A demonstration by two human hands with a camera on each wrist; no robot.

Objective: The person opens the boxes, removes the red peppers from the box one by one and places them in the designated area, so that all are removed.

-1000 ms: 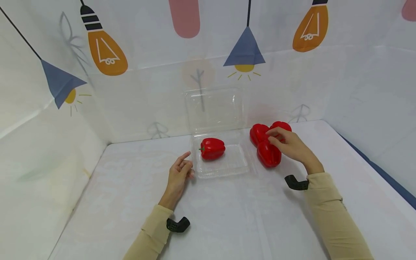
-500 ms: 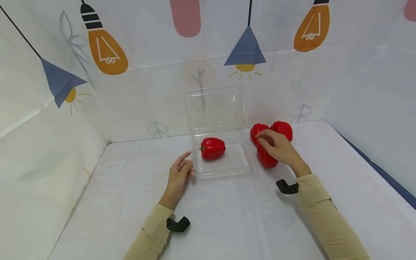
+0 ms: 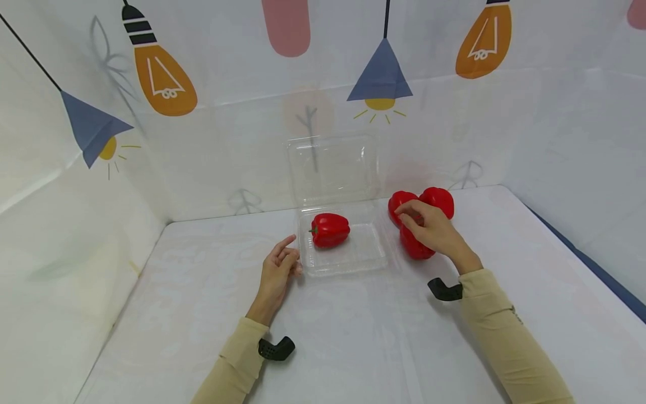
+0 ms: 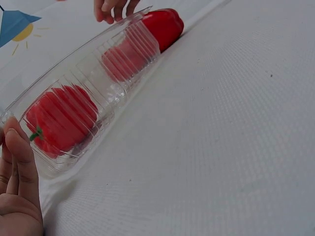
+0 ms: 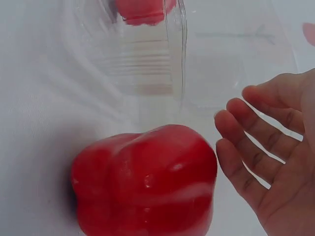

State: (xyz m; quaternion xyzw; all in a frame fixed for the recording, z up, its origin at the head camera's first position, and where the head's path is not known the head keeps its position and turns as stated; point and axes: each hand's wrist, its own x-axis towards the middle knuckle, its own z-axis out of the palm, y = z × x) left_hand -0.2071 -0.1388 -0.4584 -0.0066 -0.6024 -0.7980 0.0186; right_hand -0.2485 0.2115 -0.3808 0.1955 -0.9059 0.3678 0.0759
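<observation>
In the head view a red bell pepper point(image 3: 330, 230) with a green stem lies on its side in the clear plastic container point(image 3: 353, 266), whose lid point(image 3: 333, 171) stands up behind it. My left hand point(image 3: 277, 271) is at the container's left side; the left wrist view shows its fingertips point(image 4: 17, 130) pinching the rim near a corner. Over the group of red bell peppers right of the container hovers my right hand point(image 3: 433, 225), holding nothing. Its fingers are loosely bent, and in the right wrist view they come close beside the nearest bell pepper point(image 5: 147, 182).
Two more bell peppers, one at the back left point(image 3: 400, 201) and one at the back right point(image 3: 438, 200), sit close behind the front one. A printed curtain point(image 3: 227, 146) rises behind the white table point(image 3: 348, 336). Each wrist carries a black camera mount.
My right hand has shifted left over the bell peppers, uncovering the back right one, and then stayed nearly still. The left hand and the container have kept their places.
</observation>
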